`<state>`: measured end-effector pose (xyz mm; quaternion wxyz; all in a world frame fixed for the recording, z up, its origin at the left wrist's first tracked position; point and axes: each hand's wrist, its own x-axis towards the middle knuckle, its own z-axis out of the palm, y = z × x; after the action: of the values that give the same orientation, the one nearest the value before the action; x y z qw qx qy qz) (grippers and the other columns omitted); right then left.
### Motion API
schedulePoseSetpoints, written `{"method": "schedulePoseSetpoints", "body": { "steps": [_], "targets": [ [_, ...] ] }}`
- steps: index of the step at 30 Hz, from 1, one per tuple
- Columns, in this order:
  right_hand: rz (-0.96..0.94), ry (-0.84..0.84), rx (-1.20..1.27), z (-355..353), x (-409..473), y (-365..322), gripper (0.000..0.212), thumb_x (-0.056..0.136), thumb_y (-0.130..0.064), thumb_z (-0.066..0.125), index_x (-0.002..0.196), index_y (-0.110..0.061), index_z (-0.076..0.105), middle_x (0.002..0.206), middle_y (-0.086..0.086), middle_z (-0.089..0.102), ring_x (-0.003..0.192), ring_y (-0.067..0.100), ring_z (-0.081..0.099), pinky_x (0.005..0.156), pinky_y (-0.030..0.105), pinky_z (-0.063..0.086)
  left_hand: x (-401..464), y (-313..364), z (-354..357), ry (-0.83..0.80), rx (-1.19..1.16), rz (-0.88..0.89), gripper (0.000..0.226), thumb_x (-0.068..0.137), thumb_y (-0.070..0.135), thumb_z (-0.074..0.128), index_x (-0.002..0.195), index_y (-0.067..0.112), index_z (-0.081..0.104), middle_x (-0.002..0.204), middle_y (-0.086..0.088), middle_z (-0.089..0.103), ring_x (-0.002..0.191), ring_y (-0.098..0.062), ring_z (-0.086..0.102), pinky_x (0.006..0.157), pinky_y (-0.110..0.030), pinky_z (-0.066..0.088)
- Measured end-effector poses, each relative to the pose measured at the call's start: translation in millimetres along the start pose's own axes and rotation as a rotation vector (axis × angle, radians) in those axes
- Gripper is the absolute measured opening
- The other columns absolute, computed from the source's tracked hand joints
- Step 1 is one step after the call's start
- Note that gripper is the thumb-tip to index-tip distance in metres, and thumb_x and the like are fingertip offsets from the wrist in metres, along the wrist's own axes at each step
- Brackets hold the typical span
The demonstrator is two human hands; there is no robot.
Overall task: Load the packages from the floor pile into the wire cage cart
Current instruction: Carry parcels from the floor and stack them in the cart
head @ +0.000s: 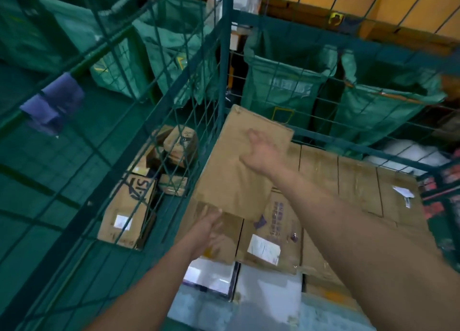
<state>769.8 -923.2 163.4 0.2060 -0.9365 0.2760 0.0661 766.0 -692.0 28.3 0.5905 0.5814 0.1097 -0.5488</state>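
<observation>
Nearest, white and pale packages [268, 296] at the bottom of the wire cage cart [225, 56], with taped cardboard boxes [356, 183] packed flat just beyond. Above these, a flat brown cardboard package [236, 171] tilted inside the cart's near-left corner, against the mesh wall. Left hand [209, 227] at the package's lower edge, fingers blurred, so grip impossible to tell. Right hand [261, 149] spread flat on the package's upper face, fingers straight, pressing it. Hands apart, one at each end. Left of the cart, beyond the mesh, smaller brown boxes [129, 206] heaped on the green floor [62, 168]. Farther back, green sacks [281, 86] hanging open behind the cart's far wall.
</observation>
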Motion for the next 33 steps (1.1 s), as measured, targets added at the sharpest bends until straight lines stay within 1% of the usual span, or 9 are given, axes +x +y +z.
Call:
{"method": "schedulePoseSetpoints", "body": {
  "steps": [3, 7, 16, 19, 21, 24, 26, 29, 33],
  "targets": [
    [0.073, -0.141, 0.116, 45, 1, 15, 0.080, 0.092, -0.029, 0.061, 0.162, -0.030, 0.022, 0.169, 0.004, 0.018, 0.154, 0.029, 0.019, 0.124, 0.039, 0.019, 17, 25, 9, 0.015, 0.103, 0.058, 0.081, 0.101, 0.038, 0.062, 0.161, 0.041, 0.007, 0.151, 0.010, 0.046, 0.125, -0.015, 0.052, 0.113, -0.047, 0.043],
    [0.170, -0.289, 0.197, 90, 7, 41, 0.075, 0.093, -0.026, 0.060, 0.161, -0.028, 0.027, 0.167, 0.007, 0.024, 0.149, 0.031, 0.029, 0.121, 0.035, 0.030, 48, 59, 18, 0.028, 0.196, 0.071, 0.075, 0.104, 0.035, 0.059, 0.162, 0.040, 0.012, 0.156, -0.002, 0.044, 0.126, -0.019, 0.050, 0.110, -0.043, 0.046],
    [0.442, -0.317, 0.576, 154, 36, 93, 0.080, 0.090, -0.025, 0.070, 0.160, -0.027, 0.030, 0.161, 0.008, 0.036, 0.142, 0.025, 0.045, 0.110, 0.031, 0.043, 120, 97, 28, 0.104, 0.317, 0.030, 0.069, 0.107, 0.020, 0.053, 0.163, 0.035, 0.016, 0.166, -0.004, 0.027, 0.144, -0.032, 0.038, 0.113, -0.049, 0.043],
    [0.571, -0.289, 0.777, 167, 46, 103, 0.086, 0.089, -0.029, 0.069, 0.162, -0.030, 0.023, 0.161, 0.007, 0.031, 0.136, 0.027, 0.048, 0.093, 0.031, 0.051, 144, 106, 22, 0.107, 0.362, 0.015, 0.074, 0.103, 0.016, 0.056, 0.164, 0.030, 0.016, 0.164, -0.001, 0.030, 0.131, -0.028, 0.048, 0.112, -0.046, 0.046],
    [0.622, -0.268, 0.835, 170, 52, 103, 0.085, 0.090, -0.028, 0.068, 0.161, -0.035, 0.022, 0.159, 0.006, 0.033, 0.136, 0.028, 0.047, 0.097, 0.033, 0.050, 157, 111, 19, 0.132, 0.370, 0.021, 0.071, 0.100, 0.019, 0.060, 0.161, 0.031, 0.025, 0.162, -0.003, 0.035, 0.125, -0.027, 0.054, 0.106, -0.047, 0.051],
    [0.591, -0.218, 0.839, 170, 65, 98, 0.087, 0.087, -0.034, 0.066, 0.161, -0.039, 0.019, 0.159, 0.000, 0.037, 0.144, 0.027, 0.040, 0.117, 0.040, 0.038, 168, 123, 19, 0.163, 0.407, 0.091, 0.066, 0.100, 0.021, 0.061, 0.158, 0.029, 0.031, 0.161, 0.000, 0.035, 0.129, -0.026, 0.051, 0.102, -0.041, 0.051],
    [0.527, -0.164, 0.851, 165, 71, 93, 0.085, 0.093, -0.031, 0.064, 0.162, -0.037, 0.015, 0.164, -0.002, 0.032, 0.149, 0.024, 0.033, 0.121, 0.040, 0.031, 173, 132, 23, 0.205, 0.416, 0.179, 0.065, 0.102, 0.026, 0.060, 0.159, 0.031, 0.030, 0.165, -0.001, 0.029, 0.143, -0.029, 0.041, 0.116, -0.046, 0.039],
    [0.390, -0.096, 0.749, 163, 79, 95, 0.080, 0.098, -0.025, 0.062, 0.163, -0.037, 0.016, 0.166, -0.007, 0.029, 0.148, 0.021, 0.035, 0.117, 0.034, 0.033, 179, 142, 28, 0.200, 0.536, 0.311, 0.066, 0.101, 0.036, 0.061, 0.158, 0.043, 0.029, 0.170, 0.003, 0.014, 0.153, -0.028, 0.025, 0.123, -0.050, 0.027],
    [0.440, -0.080, 0.715, 170, 86, 100, 0.079, 0.100, -0.023, 0.060, 0.164, -0.027, 0.015, 0.165, -0.001, 0.032, 0.144, 0.022, 0.040, 0.110, 0.026, 0.034, 190, 139, 23, 0.218, 0.696, 0.275, 0.072, 0.101, 0.026, 0.060, 0.162, 0.035, 0.023, 0.170, 0.001, 0.011, 0.152, -0.026, 0.026, 0.123, -0.043, 0.023]
  ]
}}
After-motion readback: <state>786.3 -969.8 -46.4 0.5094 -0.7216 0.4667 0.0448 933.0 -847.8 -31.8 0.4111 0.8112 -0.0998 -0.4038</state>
